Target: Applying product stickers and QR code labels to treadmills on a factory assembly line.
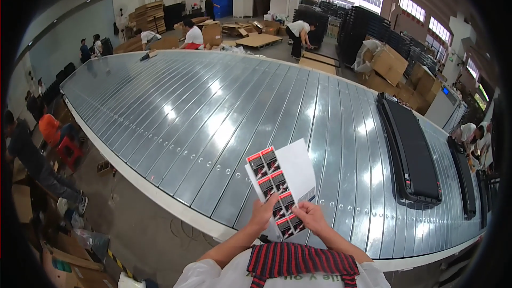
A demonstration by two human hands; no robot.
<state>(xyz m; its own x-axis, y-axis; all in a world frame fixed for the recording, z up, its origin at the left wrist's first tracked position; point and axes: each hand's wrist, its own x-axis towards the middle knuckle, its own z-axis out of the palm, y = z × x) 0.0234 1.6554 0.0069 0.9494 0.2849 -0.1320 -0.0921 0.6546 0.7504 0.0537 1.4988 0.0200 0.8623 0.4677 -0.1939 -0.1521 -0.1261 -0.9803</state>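
Observation:
In front of my chest I hold a sheet of stickers, printed in black and red blocks. Behind it a white paper sheet sticks out to the right. My left hand grips the left side of the sticker sheet, with fingers partly hidden beneath it. At its lower right edge my right hand is closed, thumb against the paper; whether it pinches one sticker or the whole stack I cannot tell. Both sheets are tilted above the metal slat conveyor.
A long black treadmill-like deck lies on the conveyor to the right, with another black unit beyond it. Cardboard boxes and stacked black parts stand at the back right. Several people work around; a red stool is at left.

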